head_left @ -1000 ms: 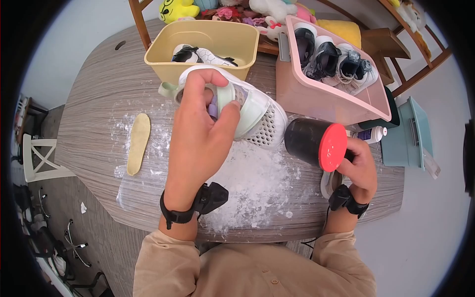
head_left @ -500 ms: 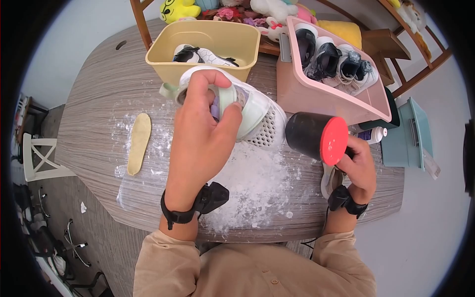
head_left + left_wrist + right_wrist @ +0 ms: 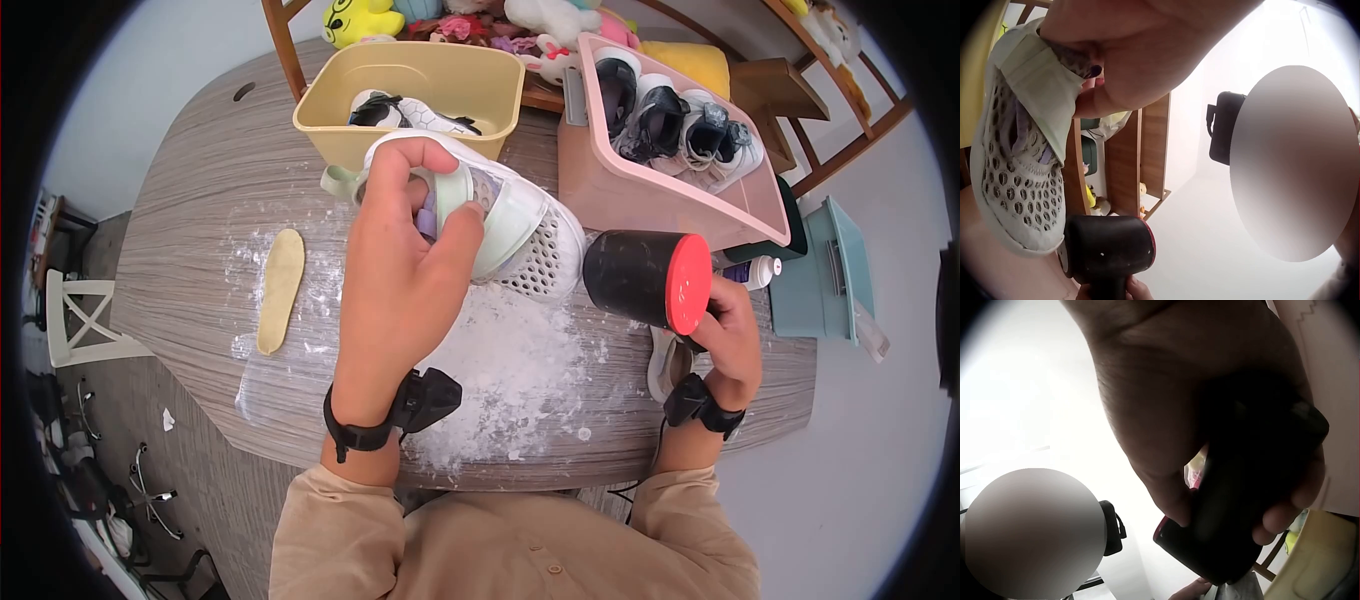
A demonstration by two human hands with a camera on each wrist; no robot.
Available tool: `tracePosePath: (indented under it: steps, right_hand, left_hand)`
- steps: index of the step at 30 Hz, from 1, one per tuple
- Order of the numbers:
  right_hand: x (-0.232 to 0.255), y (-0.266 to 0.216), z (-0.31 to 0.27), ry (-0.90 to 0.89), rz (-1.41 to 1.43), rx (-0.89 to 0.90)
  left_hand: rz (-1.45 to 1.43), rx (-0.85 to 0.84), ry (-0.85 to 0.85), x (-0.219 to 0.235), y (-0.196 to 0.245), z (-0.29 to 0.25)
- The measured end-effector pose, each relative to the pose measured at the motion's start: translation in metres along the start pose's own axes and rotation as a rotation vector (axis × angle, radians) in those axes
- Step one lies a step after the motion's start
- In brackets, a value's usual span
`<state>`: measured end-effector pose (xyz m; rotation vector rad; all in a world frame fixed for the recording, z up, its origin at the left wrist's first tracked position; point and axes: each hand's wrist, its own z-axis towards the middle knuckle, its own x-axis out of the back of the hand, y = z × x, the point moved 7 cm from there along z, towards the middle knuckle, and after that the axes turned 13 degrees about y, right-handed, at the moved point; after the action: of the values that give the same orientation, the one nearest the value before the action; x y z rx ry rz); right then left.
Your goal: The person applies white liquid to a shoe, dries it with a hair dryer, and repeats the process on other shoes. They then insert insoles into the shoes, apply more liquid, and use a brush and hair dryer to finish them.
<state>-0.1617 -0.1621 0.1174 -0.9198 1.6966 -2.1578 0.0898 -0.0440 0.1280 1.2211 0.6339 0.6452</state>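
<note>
My left hand (image 3: 400, 265) grips a white sneaker (image 3: 538, 255) by its pale green collar and strap, the toe turned to the right. Round holes cover the sneaker's toe. In my right hand (image 3: 733, 330) is a black hair dryer (image 3: 622, 275) with a red rear end, held by its handle. Its front end is right at the sneaker's toe, as the left wrist view also shows with the dryer (image 3: 1110, 247) beside the toe (image 3: 1025, 219). Part of another shoe (image 3: 660, 365) shows below the dryer, mostly hidden by the right hand.
A yellowish insole (image 3: 281, 290) lies at the left of the table. White powder (image 3: 510, 380) is spread over the middle. Behind stand a yellow bin (image 3: 400, 140) and a pink bin (image 3: 620, 205) with shoes inside. A white bottle (image 3: 762, 272) lies near a blue-green box (image 3: 805, 285).
The hair dryer has swung a little, its red end shifting right and slightly up. The sneaker stays nearly in place in my left hand.
</note>
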Motion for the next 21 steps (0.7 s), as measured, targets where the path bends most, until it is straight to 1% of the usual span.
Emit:
tracePosePath:
  steps: [2, 5, 9, 12, 17, 21]
  right_hand:
    - [0.000, 0.000, 0.000, 0.004, 0.010, -0.001]
    - [-0.001, -0.004, 0.000, -0.004, -0.017, -0.011]
    - [-0.002, -0.005, 0.000, -0.026, -0.033, -0.064]
    - [-0.002, -0.006, 0.001, -0.053, -0.067, 0.037]
    - [-0.006, -0.010, 0.001, -0.048, -0.056, 0.018]
    - [-0.005, -0.008, 0.002, -0.061, -0.043, 0.022]
  left_hand:
    - [0.030, 0.015, -0.023, 0.000, -0.001, 0.000]
    - [-0.047, -0.012, 0.026, -0.001, 0.000, 0.000]
    - [-0.020, -0.001, 0.008, 0.000, 0.001, 0.001]
    - [-0.014, 0.002, -0.003, 0.001, 0.001, 0.001]
    - [-0.072, -0.008, 0.028, 0.000, 0.002, 0.001]
    - [-0.062, -0.012, 0.019, 0.001, 0.002, 0.001]
